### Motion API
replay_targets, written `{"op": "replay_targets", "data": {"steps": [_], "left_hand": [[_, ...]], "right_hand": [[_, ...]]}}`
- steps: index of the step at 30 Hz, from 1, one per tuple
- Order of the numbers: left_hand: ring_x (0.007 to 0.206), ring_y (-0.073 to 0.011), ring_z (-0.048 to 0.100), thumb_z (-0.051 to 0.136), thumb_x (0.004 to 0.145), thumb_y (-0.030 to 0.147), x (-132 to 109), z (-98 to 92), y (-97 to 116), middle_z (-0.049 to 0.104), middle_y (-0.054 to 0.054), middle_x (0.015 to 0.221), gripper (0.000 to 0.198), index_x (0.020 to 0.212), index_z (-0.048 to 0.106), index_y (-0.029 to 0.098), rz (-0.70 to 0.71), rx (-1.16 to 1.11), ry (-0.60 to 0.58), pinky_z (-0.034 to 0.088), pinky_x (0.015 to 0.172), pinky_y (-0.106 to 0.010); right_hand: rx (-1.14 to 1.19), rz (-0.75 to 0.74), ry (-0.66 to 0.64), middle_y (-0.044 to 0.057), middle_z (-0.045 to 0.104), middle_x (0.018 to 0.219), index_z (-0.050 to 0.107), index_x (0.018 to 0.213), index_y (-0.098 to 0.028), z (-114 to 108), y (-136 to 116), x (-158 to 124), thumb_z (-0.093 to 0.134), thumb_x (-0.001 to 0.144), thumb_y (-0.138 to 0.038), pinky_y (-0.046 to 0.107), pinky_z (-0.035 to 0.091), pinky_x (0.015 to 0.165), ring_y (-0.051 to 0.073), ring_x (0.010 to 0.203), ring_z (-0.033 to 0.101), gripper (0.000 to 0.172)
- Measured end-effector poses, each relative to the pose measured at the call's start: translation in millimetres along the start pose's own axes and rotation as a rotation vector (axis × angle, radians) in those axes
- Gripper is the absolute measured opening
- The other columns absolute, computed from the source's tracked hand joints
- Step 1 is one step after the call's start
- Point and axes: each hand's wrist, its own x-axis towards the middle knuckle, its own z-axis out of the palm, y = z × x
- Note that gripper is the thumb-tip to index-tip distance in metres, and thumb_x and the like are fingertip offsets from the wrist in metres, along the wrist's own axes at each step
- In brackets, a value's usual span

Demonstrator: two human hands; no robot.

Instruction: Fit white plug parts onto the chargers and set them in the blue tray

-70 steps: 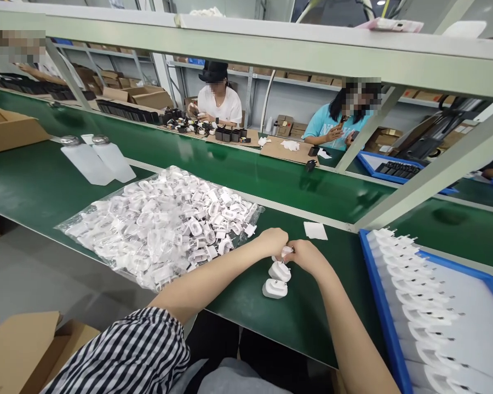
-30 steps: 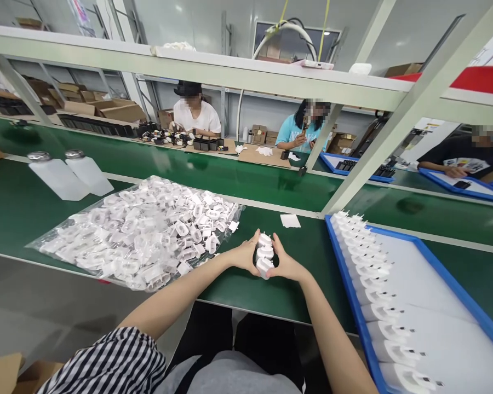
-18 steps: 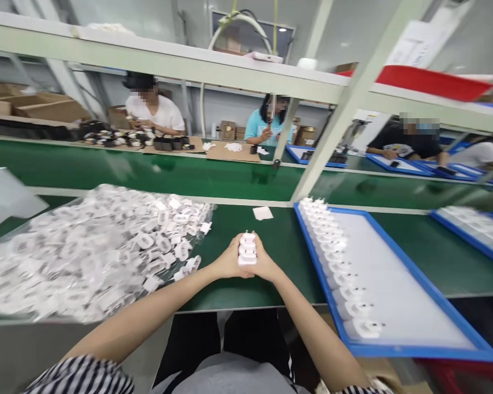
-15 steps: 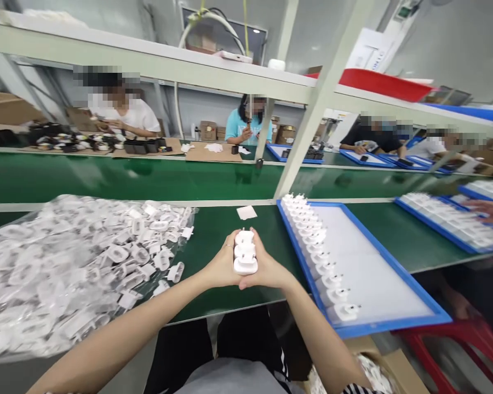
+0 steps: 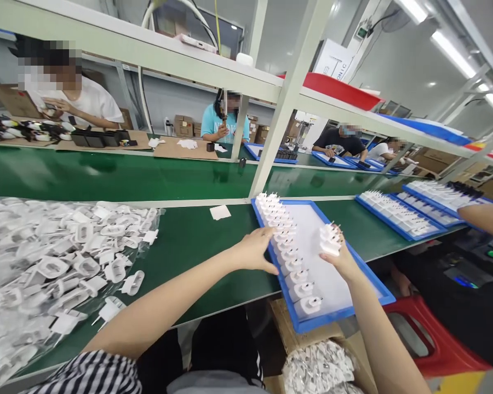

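A short row of white plug adapters, pins up, is gripped in my right hand over the inside of the blue-rimmed tray. Along the tray's left side stands a long row of the same white plug adapters. Beside the tray's left rim is my left hand, holding nothing, its thumb and fingers apart. To my left, a large heap of white plug housings lies on clear plastic sheeting.
A small white paper lies on the green table. Below the tray, a cardboard box holds bagged white parts, near a red stool. More filled blue trays stand to the right, by a co-worker's arm. A shelf post rises behind my tray.
The plug adapters, earlier between both hands, have moved right over the tray in my right hand. My left hand has let go and opened. The view has turned right.
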Motion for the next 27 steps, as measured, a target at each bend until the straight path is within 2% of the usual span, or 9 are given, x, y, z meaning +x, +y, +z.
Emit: {"op": "replay_targets", "data": {"steps": [3,5,9,12,15,19,22,24,27], "left_hand": [[0.115,-0.0246,0.026,0.061,0.055,0.037,-10,15.1,-41,0.028,-0.014,0.126,0.084,0.124,0.021,0.008,-0.173,-0.056,-0.068,0.025,0.093,-0.034],[0.110,-0.0236,0.034,0.059,0.057,0.035,-16,21.3,-61,0.036,-0.013,0.121,0.077,0.121,0.026,0.008,-0.245,-0.092,-0.075,0.030,0.090,-0.032],[0.101,-0.0217,0.043,0.053,0.062,0.038,-25,24.8,-79,0.047,-0.009,0.111,0.062,0.115,0.035,0.012,-0.294,-0.129,-0.055,0.036,0.083,-0.030],[0.103,-0.0210,0.042,0.050,0.065,0.039,-29,25.6,-85,0.044,-0.006,0.115,0.044,0.102,0.047,0.015,-0.273,-0.111,-0.041,0.035,0.083,-0.028],[0.105,-0.0204,0.039,0.048,0.066,0.038,-32,27.3,-90,0.042,-0.005,0.117,0.039,0.098,0.049,0.017,-0.250,-0.101,-0.044,0.034,0.084,-0.028],[0.101,-0.0199,0.042,0.047,0.066,0.037,-31,27.2,-92,0.050,-0.005,0.107,0.046,0.108,0.044,0.017,-0.237,-0.103,-0.035,0.034,0.084,-0.029],[0.099,-0.0197,0.043,0.045,0.068,0.038,-30,28.3,-91,0.050,-0.005,0.106,0.042,0.104,0.047,0.017,-0.176,-0.074,-0.026,0.035,0.085,-0.028],[0.097,-0.0194,0.045,0.043,0.069,0.040,-29,32.2,-95,0.051,-0.005,0.104,0.039,0.101,0.049,0.018,-0.131,-0.020,-0.023,0.036,0.084,-0.028],[0.097,-0.0205,0.046,0.040,0.068,0.046,-22,40.9,-113,0.054,-0.003,0.098,0.039,0.097,0.051,0.022,-0.085,0.099,-0.003,0.036,0.084,-0.031]], "right_hand": [[-0.096,0.130,-0.151,0.017,0.013,0.130,-0.001,0.126,-0.014,-1,32,4,0.064,0.046,-0.053,0.040,0.020,0.095,0.026,0.117,0.020,0.110],[-0.120,0.128,-0.288,0.018,0.012,0.130,-0.004,0.126,-0.011,6,42,7,0.064,0.044,-0.051,0.038,0.019,0.096,0.025,0.117,0.019,0.114],[-0.190,0.094,-0.496,0.016,0.008,0.132,-0.013,0.125,-0.012,11,48,20,0.064,0.046,-0.049,0.039,0.016,0.096,0.024,0.120,0.011,0.116],[-0.354,0.059,-0.595,0.015,0.013,0.131,0.000,0.127,-0.014,5,46,28,0.068,0.043,-0.041,0.042,0.013,0.096,0.028,0.119,0.011,0.112],[-0.461,0.043,-0.604,0.013,0.022,0.128,0.012,0.126,-0.017,3,45,34,0.070,0.041,-0.028,0.044,0.017,0.095,0.030,0.116,0.021,0.103],[-0.300,0.022,-0.618,0.011,0.036,0.121,0.018,0.125,-0.016,12,44,41,0.068,0.041,-0.016,0.036,0.032,0.089,0.024,0.105,0.039,0.098],[-0.247,-0.008,-0.596,0.005,0.057,0.093,0.033,0.117,-0.011,18,37,39,0.068,0.038,-0.014,0.031,0.047,0.069,0.018,0.073,0.056,0.086],[-0.245,0.005,-0.560,-0.004,0.060,0.064,0.042,0.110,-0.009,19,27,29,0.065,0.044,-0.019,0.024,0.048,0.045,0.011,0.045,0.053,0.071],[-0.287,0.028,-0.398,-0.012,0.055,0.052,0.051,0.100,-0.016,22,14,15,0.059,0.051,-0.024,0.018,0.043,0.036,0.008,0.042,0.051,0.050]]}}
